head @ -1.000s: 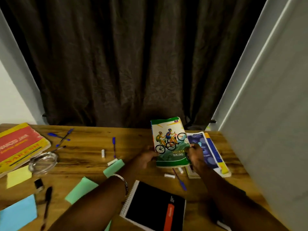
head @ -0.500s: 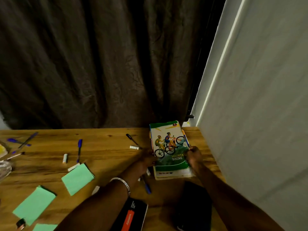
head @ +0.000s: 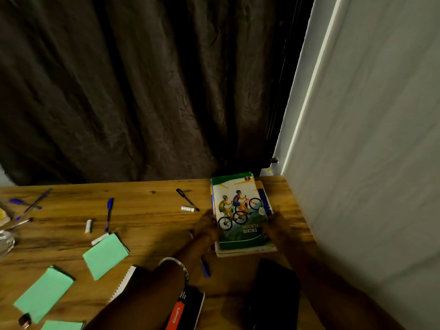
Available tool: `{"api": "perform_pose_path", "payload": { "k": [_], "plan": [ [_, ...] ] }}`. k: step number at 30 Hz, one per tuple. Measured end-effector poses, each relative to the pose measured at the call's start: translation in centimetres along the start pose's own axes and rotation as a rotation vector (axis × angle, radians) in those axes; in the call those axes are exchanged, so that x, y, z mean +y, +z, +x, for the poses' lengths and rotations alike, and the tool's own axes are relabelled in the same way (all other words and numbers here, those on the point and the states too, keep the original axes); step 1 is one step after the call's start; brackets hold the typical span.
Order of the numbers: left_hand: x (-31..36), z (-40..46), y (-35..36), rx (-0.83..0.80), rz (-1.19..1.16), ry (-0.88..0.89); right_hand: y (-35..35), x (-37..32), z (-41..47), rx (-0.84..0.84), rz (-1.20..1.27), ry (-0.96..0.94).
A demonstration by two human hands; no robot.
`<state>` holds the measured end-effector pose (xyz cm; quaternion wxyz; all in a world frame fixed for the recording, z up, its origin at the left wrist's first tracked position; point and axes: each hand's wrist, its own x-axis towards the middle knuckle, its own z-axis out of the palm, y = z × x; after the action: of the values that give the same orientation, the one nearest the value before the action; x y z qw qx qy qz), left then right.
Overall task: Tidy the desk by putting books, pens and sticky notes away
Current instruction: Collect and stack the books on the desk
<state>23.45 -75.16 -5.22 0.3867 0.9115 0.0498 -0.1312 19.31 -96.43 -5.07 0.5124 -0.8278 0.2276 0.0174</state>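
Since the frame a second earlier, the green-and-white paperback with cyclists and the words "Mountain Biking" on its cover (head: pixel 239 211) has gone from being held tilted above the desk to lying flat on a short stack of books (head: pixel 246 251) at the far right corner of the wooden desk (head: pixel 147 217), beside the pale wall. The left hand (head: pixel 206 226) grips the stack's left edge at about nine o'clock from the cover, fingers curled against it; the right hand (head: pixel 276 226) holds the right edge at three o'clock, though the dim light makes it hard to tell exactly how its fingers lie. A black pen (head: pixel 187 199) lies at ten o'clock from the books, with a small white cap (head: pixel 187 208) just beside it. Further left are a blue pen (head: pixel 109 214) and three mint-green sticky-note pads, the nearest (head: pixel 106 254) at eight o'clock. A black spiral notebook with an orange stripe (head: pixel 184 308) sits at six o'clock, partly under the left forearm. A dark brown curtain (head: pixel 133 91) hangs behind the desk.
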Motion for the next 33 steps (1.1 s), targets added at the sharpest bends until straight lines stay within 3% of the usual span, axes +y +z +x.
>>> {"api": "perform_pose_path", "payload": {
  "k": [7, 15, 24, 28, 33],
  "plan": [
    [0.6, -1.1, 0.0, -0.009, 0.105, -0.001, -0.2, -0.6, 0.6, -0.012, -0.034, 0.133],
    [0.6, -1.9, -0.3, 0.0, 0.095, -0.009, 0.3, 0.4, 1.2, 0.019, -0.121, 0.144],
    [-1.2, -2.5, -3.1, 0.019, 0.05, 0.061, 0.7, -2.6, -2.2, 0.167, -0.379, 0.007],
    [-3.5, -4.6, -6.2, 0.021, -0.082, 0.009, 2.0, -3.3, -4.1, 0.224, -0.481, -0.156],
    [-6.3, -7.3, -9.5, 0.076, -0.112, -0.052, 5.3, -5.5, -7.4, 0.254, -0.501, -0.158]
  ]
}}
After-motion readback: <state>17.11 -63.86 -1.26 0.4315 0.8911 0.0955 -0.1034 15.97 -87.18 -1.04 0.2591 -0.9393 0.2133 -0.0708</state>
